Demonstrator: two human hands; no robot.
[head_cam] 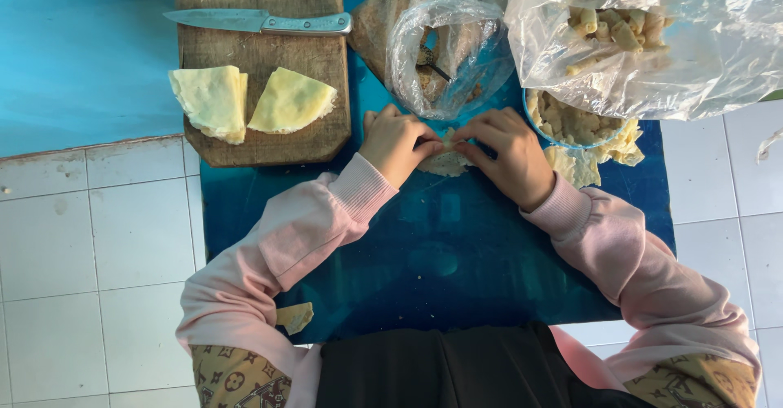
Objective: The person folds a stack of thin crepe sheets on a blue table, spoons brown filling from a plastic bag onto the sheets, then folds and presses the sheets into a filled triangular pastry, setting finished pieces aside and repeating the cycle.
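Clear plastic bag (444, 45) sits just beyond both hands pinching wrapper (447, 162).

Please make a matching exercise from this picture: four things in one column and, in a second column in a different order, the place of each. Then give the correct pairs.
Things:
1. knife
2. folded yellow sheets
3. small wrapper
4. rolled pieces

Places:
A. between the left hand and right hand, on the blue table
B. inside the clear plastic bag at the top right
C. across the far end of the wooden board
D. side by side in the middle of the board

Pairs: 1-C, 2-D, 3-A, 4-B
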